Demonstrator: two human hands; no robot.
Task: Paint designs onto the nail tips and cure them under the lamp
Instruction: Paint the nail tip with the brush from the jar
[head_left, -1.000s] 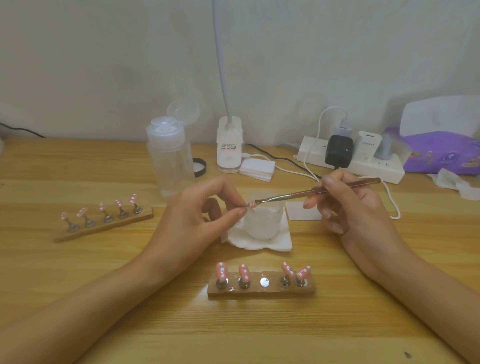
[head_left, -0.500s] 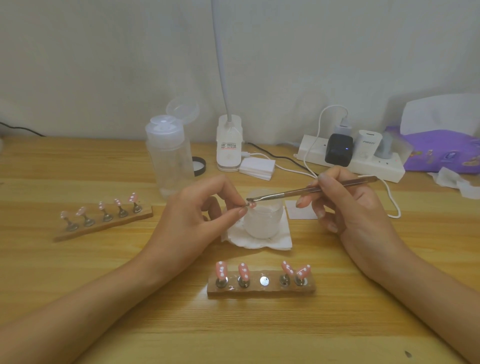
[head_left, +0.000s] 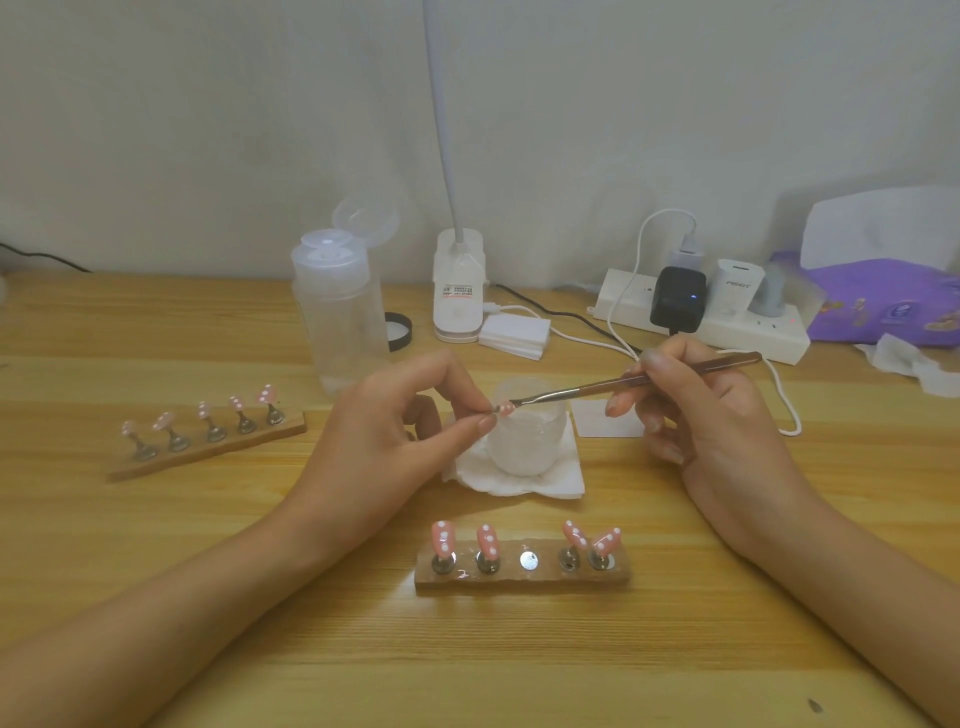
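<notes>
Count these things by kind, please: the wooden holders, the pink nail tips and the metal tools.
Wooden holders: 2
Pink nail tips: 10, with 1 pinched in the left hand
Metal tools: 1, held in the right hand
Total: 13

A pale wooden table (head_left: 675, 649) with visible grain stands against a plain, dull white wall (head_left: 208, 130).

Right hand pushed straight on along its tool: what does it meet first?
Probably the pink nail tip pinched by the left hand; the tool in the right hand seems to reach it.
</notes>
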